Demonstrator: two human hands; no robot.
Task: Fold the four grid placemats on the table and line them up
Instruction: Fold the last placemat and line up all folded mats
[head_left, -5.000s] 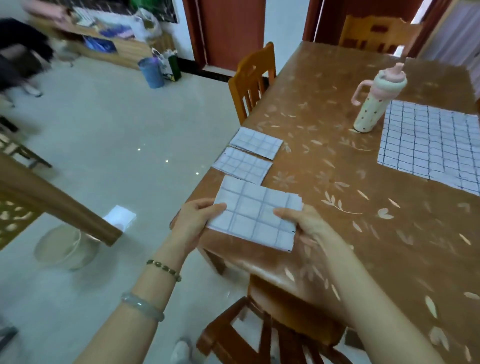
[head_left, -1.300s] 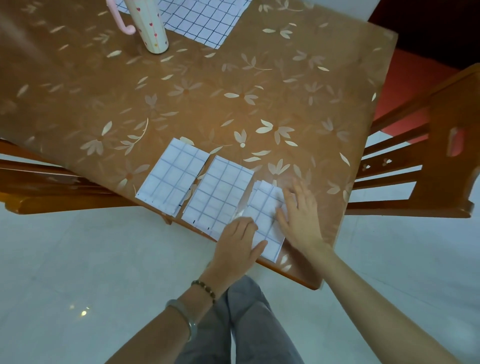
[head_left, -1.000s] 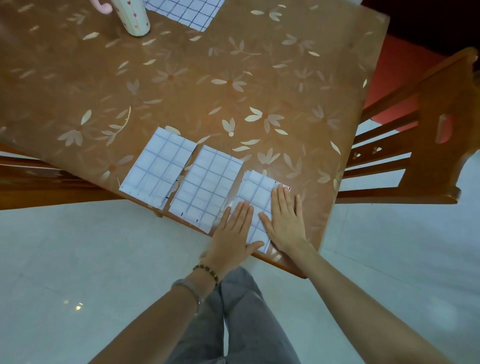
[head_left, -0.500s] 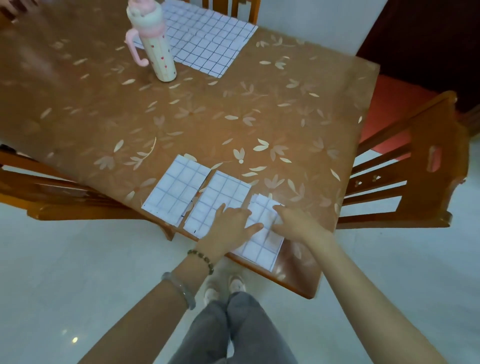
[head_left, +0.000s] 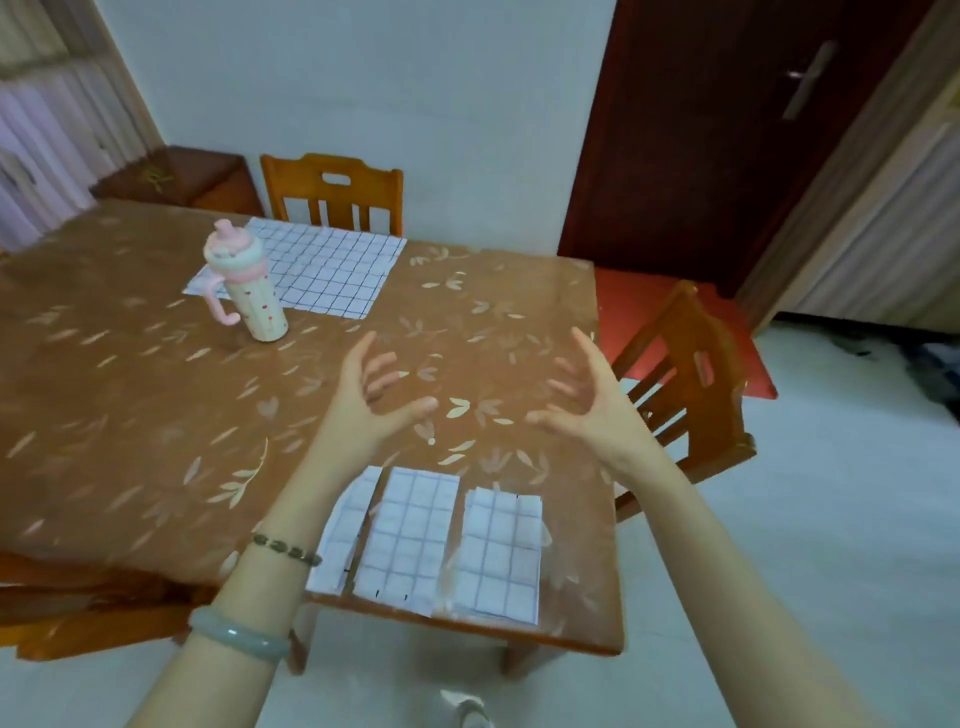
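Three folded white grid placemats lie side by side at the near edge of the brown table: the left one partly behind my forearm, the middle one, the right one. A fourth grid placemat lies flat and unfolded at the far side. My left hand and my right hand hover above the table beyond the folded mats, fingers spread, holding nothing.
A pink and cream bottle with a handle stands on the near-left corner of the unfolded mat. Wooden chairs stand at the far side, at the right and at the near left. A dark red door is behind.
Both hands have lifted off the right folded placemat and now hover open further out over the table. My view has tilted up toward the far side.
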